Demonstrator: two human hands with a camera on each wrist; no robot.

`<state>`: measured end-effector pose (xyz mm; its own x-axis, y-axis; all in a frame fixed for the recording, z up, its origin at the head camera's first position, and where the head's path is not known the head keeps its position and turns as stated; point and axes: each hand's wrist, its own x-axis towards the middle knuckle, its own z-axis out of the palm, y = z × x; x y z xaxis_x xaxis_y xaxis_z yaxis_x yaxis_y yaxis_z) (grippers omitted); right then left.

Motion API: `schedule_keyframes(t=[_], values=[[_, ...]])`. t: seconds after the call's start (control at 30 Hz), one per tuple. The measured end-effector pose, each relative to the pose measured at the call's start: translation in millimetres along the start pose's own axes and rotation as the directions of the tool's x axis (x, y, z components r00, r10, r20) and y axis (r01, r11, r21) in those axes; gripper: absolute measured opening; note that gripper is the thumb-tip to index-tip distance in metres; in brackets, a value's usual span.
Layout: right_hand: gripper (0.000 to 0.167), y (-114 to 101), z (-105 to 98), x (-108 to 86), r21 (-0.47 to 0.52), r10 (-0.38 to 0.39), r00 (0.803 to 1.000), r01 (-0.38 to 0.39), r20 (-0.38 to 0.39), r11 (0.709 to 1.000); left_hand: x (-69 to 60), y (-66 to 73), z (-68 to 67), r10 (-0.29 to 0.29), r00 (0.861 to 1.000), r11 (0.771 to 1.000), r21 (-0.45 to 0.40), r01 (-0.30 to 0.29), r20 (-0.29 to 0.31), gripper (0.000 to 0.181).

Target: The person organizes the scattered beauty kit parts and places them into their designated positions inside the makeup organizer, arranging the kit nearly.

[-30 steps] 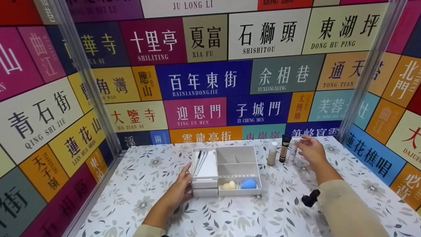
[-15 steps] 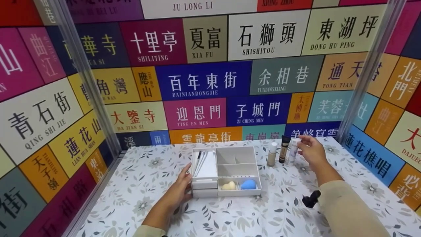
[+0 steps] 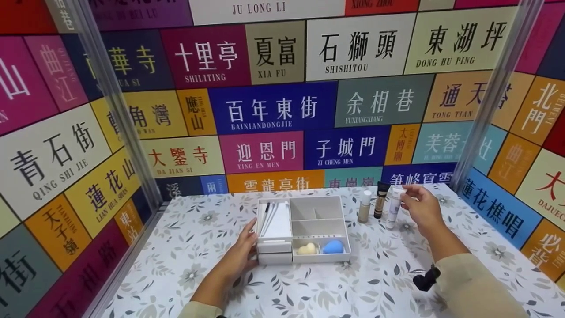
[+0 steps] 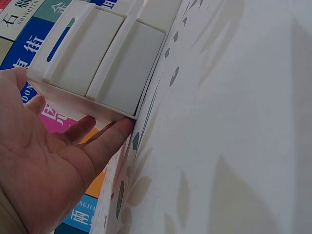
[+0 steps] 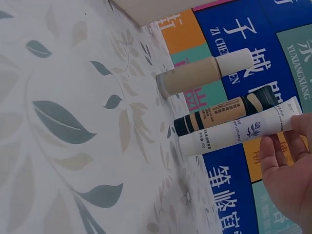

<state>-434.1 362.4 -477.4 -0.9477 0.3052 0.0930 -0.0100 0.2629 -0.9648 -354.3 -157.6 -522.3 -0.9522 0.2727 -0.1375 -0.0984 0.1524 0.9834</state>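
Observation:
In the head view a white cosmetic organizer box (image 3: 320, 259) stands on the table. My left hand (image 3: 242, 249) rests against its left side. The left wrist view shows the fingertips touching the box's side wall near the drawers (image 4: 114, 68), the fingers only slightly bent. My right hand (image 3: 424, 208) pinches the top end of a white squeeze tube (image 3: 394, 208), which leans a little, cap end down. Close beside it stand a black and tan tube (image 5: 219, 113) and a beige bottle with a white cap (image 5: 192, 77).
Makeup brushes (image 3: 270, 218) lie in the box's upper left part. A cream sponge (image 3: 306, 248) and a blue sponge (image 3: 333, 247) sit in its front compartment. A floral cloth (image 3: 318, 291) covers the table, and printed panels (image 3: 273, 108) surround it.
The right hand has shifted slightly right and nearer, bringing the white tube a little toward me and away from the black tube. The left hand and the box have stayed put.

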Motion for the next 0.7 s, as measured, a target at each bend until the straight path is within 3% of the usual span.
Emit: schedule_keyframes(t=[0.27, 0.53, 0.7], values=[[0.039, -8.6, 1.3, -23.7, 0.019, -0.035, 0.998, 0.034, 0.051, 0.999, 0.9, -1.4, 0.9, 0.041, 0.999, 0.998, -0.053, -0.039, 0.031, 0.062], [0.047, -16.4, 8.1, -50.8, -0.016, -0.048, 0.994, 0.050, 0.095, 0.999, 1.1, -1.4, 1.0, 0.026, 1.000, 0.999, -0.028, -0.026, 0.016, 0.062], [0.048, -20.0, 13.1, -61.4, -0.003, -0.100, 0.988, 0.101, 0.116, 0.995, 0.1, -1.8, 1.4, 0.036, 0.999, 0.999, -0.022, -0.035, 0.019, 0.062]])
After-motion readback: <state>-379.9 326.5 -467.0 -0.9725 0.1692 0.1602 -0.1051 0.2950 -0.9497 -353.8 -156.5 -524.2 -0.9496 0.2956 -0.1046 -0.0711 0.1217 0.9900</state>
